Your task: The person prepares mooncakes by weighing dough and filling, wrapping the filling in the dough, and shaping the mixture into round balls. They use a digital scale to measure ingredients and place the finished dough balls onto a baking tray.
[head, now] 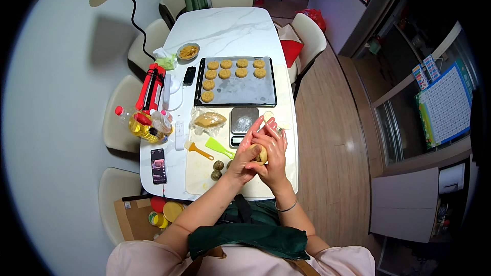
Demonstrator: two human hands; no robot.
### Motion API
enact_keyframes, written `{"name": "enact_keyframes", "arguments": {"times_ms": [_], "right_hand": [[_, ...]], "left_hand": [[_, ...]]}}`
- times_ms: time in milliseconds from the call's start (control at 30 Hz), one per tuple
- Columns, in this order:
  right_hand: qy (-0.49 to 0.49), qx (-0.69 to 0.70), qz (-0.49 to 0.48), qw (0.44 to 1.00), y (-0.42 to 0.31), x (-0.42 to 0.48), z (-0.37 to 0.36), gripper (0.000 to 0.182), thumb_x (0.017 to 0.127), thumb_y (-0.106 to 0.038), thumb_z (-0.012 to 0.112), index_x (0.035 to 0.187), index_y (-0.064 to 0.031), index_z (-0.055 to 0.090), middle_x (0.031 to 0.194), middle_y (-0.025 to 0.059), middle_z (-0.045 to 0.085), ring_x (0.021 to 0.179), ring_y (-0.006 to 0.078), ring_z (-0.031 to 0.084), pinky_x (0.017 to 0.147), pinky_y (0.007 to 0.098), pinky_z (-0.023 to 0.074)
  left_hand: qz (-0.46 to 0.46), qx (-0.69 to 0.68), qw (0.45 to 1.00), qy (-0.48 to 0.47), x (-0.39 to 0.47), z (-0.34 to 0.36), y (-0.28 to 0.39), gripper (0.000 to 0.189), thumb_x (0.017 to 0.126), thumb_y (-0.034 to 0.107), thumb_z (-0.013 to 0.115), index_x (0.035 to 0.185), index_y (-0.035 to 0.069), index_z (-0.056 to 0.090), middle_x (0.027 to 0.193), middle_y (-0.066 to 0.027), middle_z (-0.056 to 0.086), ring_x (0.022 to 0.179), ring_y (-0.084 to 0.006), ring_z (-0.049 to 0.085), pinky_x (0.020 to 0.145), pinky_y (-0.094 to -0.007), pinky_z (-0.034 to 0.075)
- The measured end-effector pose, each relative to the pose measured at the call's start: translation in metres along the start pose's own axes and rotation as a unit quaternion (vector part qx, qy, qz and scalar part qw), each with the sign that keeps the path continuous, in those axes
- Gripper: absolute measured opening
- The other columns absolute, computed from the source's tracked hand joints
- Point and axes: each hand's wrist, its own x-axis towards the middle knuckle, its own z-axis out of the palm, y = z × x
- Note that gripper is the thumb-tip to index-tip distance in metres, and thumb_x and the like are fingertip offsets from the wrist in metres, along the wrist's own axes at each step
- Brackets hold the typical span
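Both my left hand (245,157) and my right hand (271,153) cup a ball of pale dough (263,155), with dark filling partly visible in it. They are above a cream mat (245,188). Several dark filling balls (218,165) lie left of my wrists. A kitchen scale (244,119) stands just beyond my hands. Left of it, a lump of dough (210,120) rests on plastic wrap. A green spatula (218,147) and an orange-handled brush (201,151) lie nearer me. Farther back, patterned round pastries (224,74) sit on a paper-lined black baking tray (238,105).
Along the table's left side are a smartphone (158,166), a white power strip (179,135), an oil bottle (144,126), a red case (151,88) and a bowl of yellow food (188,51). Cream chairs (122,111) surround the white table (226,23).
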Motion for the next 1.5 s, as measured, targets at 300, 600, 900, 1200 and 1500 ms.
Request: {"name": "enact_keyframes", "arguments": {"times_ms": [300, 600, 900, 1200, 1500], "right_hand": [[0.003, 0.028, -0.001, 1.000, -0.020, 0.011, -0.010, 0.043, 0.079, -0.033, 0.058, 0.111, -0.0033, 0.057, 0.106, 0.0129, 0.061, 0.107, 0.0301, 0.054, 0.096, 0.0418, 0.0333], [0.064, 0.149, 0.014, 0.987, -0.023, 0.012, -0.006, 0.052, 0.087, -0.051, 0.044, 0.097, -0.0017, 0.056, 0.094, 0.0145, 0.058, 0.099, 0.0351, 0.051, 0.102, 0.0534, 0.0186], [0.043, 0.302, 0.200, 0.931, 0.006, -0.016, 0.023, 0.049, 0.090, -0.047, 0.044, 0.104, -0.0013, 0.054, 0.097, 0.0124, 0.058, 0.099, 0.0278, 0.052, 0.099, 0.0440, 0.0261], [0.214, 0.330, 0.239, 0.888, -0.027, 0.005, 0.044, 0.041, 0.091, -0.038, 0.046, 0.110, -0.0013, 0.052, 0.106, 0.0140, 0.053, 0.108, 0.0287, 0.047, 0.102, 0.0448, 0.0224], [-0.017, 0.051, 0.056, 0.997, 0.000, -0.003, 0.007, 0.051, 0.083, -0.036, 0.059, 0.122, -0.0059, 0.046, 0.116, 0.0115, 0.051, 0.117, 0.0330, 0.041, 0.104, 0.0560, 0.0096]], "left_hand": [[-0.061, 0.070, 0.994, 0.054, 0.000, -0.001, 0.001, 0.082, 0.078, 0.018, 0.069, 0.141, 0.006, 0.017, 0.143, -0.0166, 0.026, 0.133, -0.0264, 0.026, 0.108, -0.0382, 0.026], [-0.042, 0.103, 0.991, 0.074, -0.002, -0.014, -0.007, 0.064, 0.090, 0.032, 0.051, 0.139, 0.006, 0.019, 0.141, -0.0184, 0.030, 0.130, -0.0273, 0.031, 0.106, -0.0375, 0.030], [-0.034, 0.108, 0.989, 0.098, 0.000, -0.010, -0.010, 0.072, 0.091, 0.057, 0.029, 0.141, 0.007, 0.018, 0.141, -0.0182, 0.030, 0.129, -0.0271, 0.032, 0.106, -0.0376, 0.031], [0.002, 0.020, 0.993, 0.116, 0.000, -0.027, -0.018, 0.061, 0.093, 0.042, 0.043, 0.140, 0.008, 0.023, 0.145, -0.0090, 0.025, 0.133, -0.0244, 0.025, 0.110, -0.0382, 0.022], [-0.078, 0.010, 0.996, 0.043, 0.000, -0.011, -0.003, 0.063, 0.092, 0.046, 0.039, 0.141, 0.010, 0.022, 0.140, -0.0142, 0.031, 0.129, -0.0248, 0.033, 0.105, -0.0367, 0.032]]}}
